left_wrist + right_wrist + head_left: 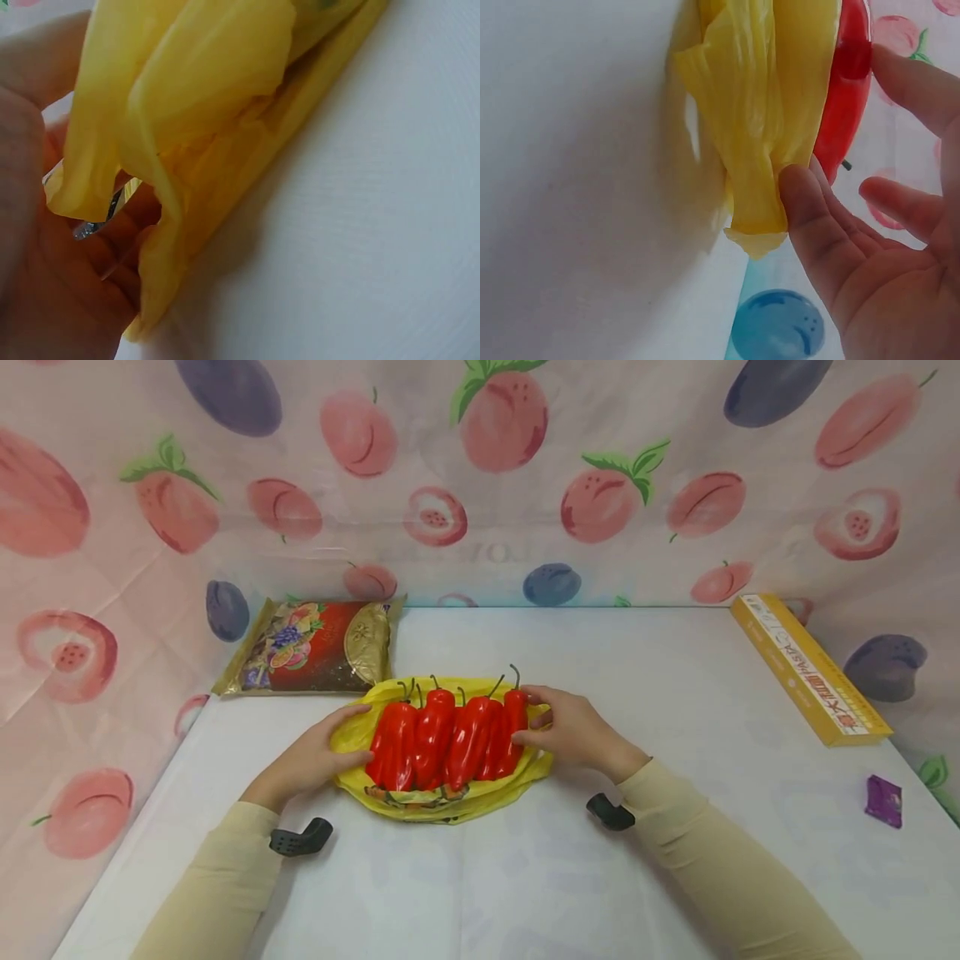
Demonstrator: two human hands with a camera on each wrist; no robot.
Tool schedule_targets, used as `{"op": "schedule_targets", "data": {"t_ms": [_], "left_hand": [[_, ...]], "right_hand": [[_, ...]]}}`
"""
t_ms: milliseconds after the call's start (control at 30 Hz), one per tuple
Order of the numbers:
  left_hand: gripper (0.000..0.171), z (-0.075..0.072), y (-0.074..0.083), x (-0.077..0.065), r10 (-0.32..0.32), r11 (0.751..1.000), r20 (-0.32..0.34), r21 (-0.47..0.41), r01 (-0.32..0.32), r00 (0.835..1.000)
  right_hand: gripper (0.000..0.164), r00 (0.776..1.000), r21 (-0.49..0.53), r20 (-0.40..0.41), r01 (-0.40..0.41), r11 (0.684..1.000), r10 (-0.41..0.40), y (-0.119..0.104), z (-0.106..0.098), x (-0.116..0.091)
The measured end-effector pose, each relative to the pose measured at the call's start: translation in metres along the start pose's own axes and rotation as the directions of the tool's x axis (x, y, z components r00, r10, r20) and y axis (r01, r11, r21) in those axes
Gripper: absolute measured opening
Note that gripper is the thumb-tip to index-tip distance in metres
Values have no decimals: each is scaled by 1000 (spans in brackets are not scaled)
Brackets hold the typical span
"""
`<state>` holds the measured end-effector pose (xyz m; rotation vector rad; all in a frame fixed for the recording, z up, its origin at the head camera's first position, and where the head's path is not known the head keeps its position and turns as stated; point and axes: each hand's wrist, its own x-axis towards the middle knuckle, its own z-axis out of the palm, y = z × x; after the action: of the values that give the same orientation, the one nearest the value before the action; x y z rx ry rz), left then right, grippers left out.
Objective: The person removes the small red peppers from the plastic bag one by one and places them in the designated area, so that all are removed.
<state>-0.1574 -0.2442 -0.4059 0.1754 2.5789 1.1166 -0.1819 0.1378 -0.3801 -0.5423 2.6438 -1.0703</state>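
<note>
Red peppers (446, 739) lie side by side in an opened yellow plastic bag (498, 797) at the middle of the white table (465, 893), stems pointing away from the person, its loose sides bunched around them, which probably keeps the row together. Left hand (318, 752) cups the bag's left side, thumb and fingers wide apart, seemingly to brace that edge. Right hand (573, 727) is spread at the other end, thumb against the outermost pepper and other fingers touching the plastic, likely to stop the row leaning outward. A brown-and-gold packet (315, 647) lies just beyond the bag's left rear; well off to the right sit a yellow box (810, 672) and a purple sachet (885, 801), leaving both forearms room
</note>
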Motion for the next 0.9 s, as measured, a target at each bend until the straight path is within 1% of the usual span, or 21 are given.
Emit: {"op": "schedule_targets", "data": {"t_ms": [133,267,500,667,767,900], "left_hand": [[80,2,-2,-1,-10,1000,-3,0,10,1000],[82,4,-3,-1,-1,1000,-8,-10,1,1000],[82,7,-8,1,28,999,-21,-27,-28,999],[82,9,-11,2,33,998,-27,-44,-34,999],[83,9,-12,1,20,999,-31,-47,-21,999],[83,9,-13,-1,6,999,-31,-54,-8,1000]], "right_hand": [[76,1000,-7,14,-25,1000,25,1,3,3],[81,997,-14,47,-57,998,57,1,3,6],[79,994,-10,101,-44,999,44,1,0,8],[75,995,7,81,-58,998,58,0,3,11],[74,996,1,68,-61,998,61,-3,7,14],[73,995,-12,81,-50,999,51,-3,10,17]]}}
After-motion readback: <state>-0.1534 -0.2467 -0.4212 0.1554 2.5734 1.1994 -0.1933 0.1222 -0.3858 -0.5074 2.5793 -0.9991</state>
